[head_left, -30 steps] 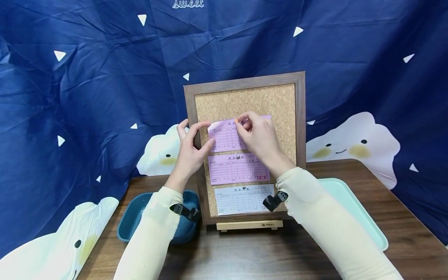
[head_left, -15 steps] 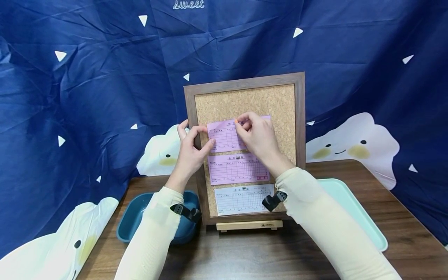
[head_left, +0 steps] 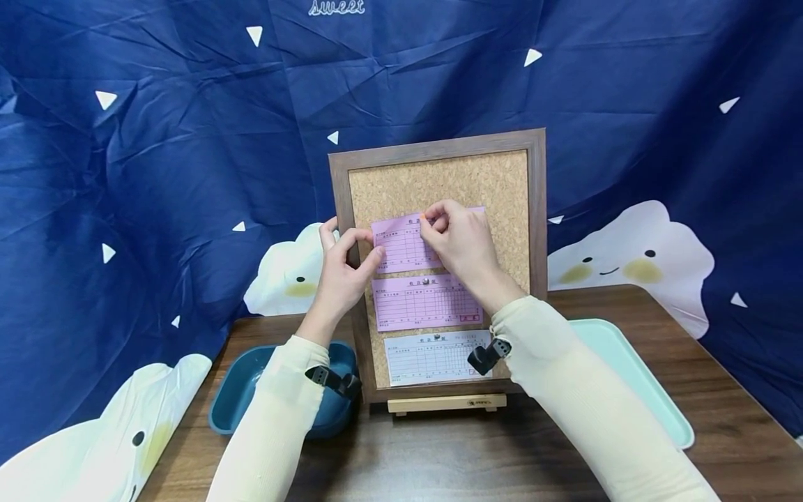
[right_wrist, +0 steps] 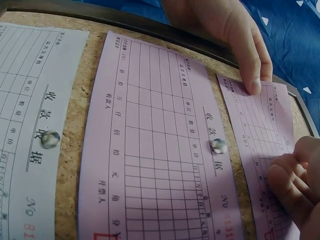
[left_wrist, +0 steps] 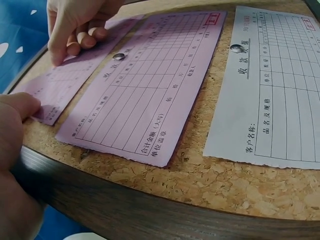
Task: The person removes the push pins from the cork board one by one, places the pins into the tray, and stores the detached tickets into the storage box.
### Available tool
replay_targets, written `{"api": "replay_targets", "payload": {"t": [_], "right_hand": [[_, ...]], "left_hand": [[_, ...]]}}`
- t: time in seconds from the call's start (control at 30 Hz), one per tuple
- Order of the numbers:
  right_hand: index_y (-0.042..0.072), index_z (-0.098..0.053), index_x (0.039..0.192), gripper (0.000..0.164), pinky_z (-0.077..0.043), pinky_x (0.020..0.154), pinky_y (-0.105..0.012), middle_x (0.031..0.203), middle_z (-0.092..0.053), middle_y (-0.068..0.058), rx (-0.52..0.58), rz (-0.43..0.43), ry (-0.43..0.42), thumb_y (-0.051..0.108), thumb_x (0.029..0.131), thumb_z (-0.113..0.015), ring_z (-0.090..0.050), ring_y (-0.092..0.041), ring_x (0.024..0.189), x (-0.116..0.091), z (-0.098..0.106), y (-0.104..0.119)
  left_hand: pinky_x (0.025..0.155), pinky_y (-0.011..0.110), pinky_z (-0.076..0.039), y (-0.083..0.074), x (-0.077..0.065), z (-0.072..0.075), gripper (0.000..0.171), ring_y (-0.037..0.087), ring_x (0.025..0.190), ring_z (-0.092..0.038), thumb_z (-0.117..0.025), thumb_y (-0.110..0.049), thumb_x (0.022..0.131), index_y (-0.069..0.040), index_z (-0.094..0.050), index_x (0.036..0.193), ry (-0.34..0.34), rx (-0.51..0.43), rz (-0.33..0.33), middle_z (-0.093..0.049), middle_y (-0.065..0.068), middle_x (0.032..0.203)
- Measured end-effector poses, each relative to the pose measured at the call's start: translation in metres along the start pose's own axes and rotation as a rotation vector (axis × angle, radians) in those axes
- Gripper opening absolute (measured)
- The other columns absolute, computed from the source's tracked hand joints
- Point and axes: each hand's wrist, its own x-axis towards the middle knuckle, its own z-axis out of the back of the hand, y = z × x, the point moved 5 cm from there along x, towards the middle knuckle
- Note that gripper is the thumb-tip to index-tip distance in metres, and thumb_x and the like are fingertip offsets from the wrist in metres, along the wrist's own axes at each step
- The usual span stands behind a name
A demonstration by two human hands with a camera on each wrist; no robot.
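One upper pink slip (head_left: 401, 245), printed form, lying against the cork board (head_left: 439, 183), topmost of three slips in a column; its right part is covered by a hand.
One left hand (head_left: 341, 275), thumb and forefinger bent in a grasp at the slip's left edge, other fingers partly hidden behind the frame.
One right hand (head_left: 464, 244), thumb and forefinger pinched together at the slip's top edge, on a small orange piece (head_left: 423, 217) too small to identify.
One middle pink slip (head_left: 414, 307), just below, with a red stamp at lower right, held near its top edge by a silver pin (left_wrist: 118, 56).
One white slip (head_left: 417, 362), lowest, likewise pinned near its top edge.
One brown frame (head_left: 439, 149) around the cork, upright on a pale wooden ledge (head_left: 426, 405).
Two cream sleeves, each with a black strapped device.
One blue bin (head_left: 228, 401), left of the board, partly behind the left sleeve (head_left: 270, 425).
One pale green tray (head_left: 633, 373), right of the board, partly behind the right sleeve (head_left: 583, 390).
One brown wood-grain worktop (head_left: 439, 464) beneath all.
One navy backdrop (head_left: 188, 160), printed with white triangles and clouds.
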Motion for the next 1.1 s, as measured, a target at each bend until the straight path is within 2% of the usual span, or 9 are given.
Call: {"api": "replay_targets", "payload": {"t": [0.23,0.47,0.63,0.87,1.0,1.1], "right_hand": [[0.001,-0.075,0.097,0.011,-0.059,0.081,-0.046,0.078,-0.078,-0.013,-0.031,-0.004,0.006,0.010,0.093,-0.071,-0.073,-0.029,0.071,0.0020,0.0004,-0.0002],[0.002,-0.074,0.095,0.010,-0.058,0.080,-0.047,0.077,-0.078,-0.012,-0.050,-0.024,0.021,0.011,0.093,-0.070,-0.072,-0.030,0.069,0.0025,-0.0002,-0.0008],[0.003,-0.074,0.095,0.010,-0.054,0.094,-0.050,0.078,-0.078,-0.012,-0.051,-0.026,0.032,0.011,0.093,-0.069,-0.072,-0.031,0.070,0.0031,-0.0021,-0.0005],[0.003,-0.073,0.095,0.010,-0.050,0.100,-0.052,0.079,-0.078,-0.012,-0.051,-0.031,0.036,0.012,0.092,-0.069,-0.071,-0.031,0.071,0.0040,-0.0006,0.0018],[0.002,-0.073,0.096,0.011,-0.055,0.093,-0.049,0.080,-0.078,-0.013,-0.046,-0.028,0.034,0.012,0.092,-0.069,-0.072,-0.030,0.071,0.0041,-0.0005,0.0016],[0.002,-0.073,0.095,0.011,-0.058,0.077,-0.046,0.079,-0.078,-0.013,-0.044,-0.021,0.027,0.011,0.092,-0.069,-0.072,-0.030,0.070,0.0043,-0.0007,0.0010]], "left_hand": [[0.129,0.066,-0.018,-0.0006,0.0027,-0.0015,0.016,0.038,0.161,-0.011,-0.073,-0.019,0.100,-0.008,-0.067,0.109,0.012,0.033,-0.007,-0.025,0.021,0.159],[0.128,0.065,-0.020,-0.0005,0.0016,-0.0025,0.015,0.037,0.158,-0.013,-0.073,-0.019,0.100,-0.008,-0.066,0.108,0.021,0.017,-0.005,-0.027,0.020,0.154],[0.127,0.065,-0.022,0.0004,0.0015,-0.0014,0.015,0.037,0.157,-0.014,-0.073,-0.019,0.100,-0.008,-0.067,0.108,0.001,0.014,-0.015,-0.028,0.020,0.153],[0.126,0.062,-0.024,-0.0017,0.0020,-0.0009,0.015,0.037,0.155,-0.017,-0.073,-0.019,0.100,-0.007,-0.068,0.108,-0.011,0.020,-0.027,-0.029,0.021,0.152],[0.126,0.062,-0.024,-0.0020,0.0019,-0.0013,0.015,0.037,0.155,-0.017,-0.073,-0.018,0.100,-0.007,-0.067,0.107,-0.014,0.012,-0.025,-0.029,0.020,0.151],[0.127,0.063,-0.023,-0.0015,0.0020,-0.0017,0.015,0.037,0.155,-0.016,-0.073,-0.018,0.100,-0.007,-0.067,0.108,-0.014,0.006,-0.022,-0.029,0.020,0.151]]}}
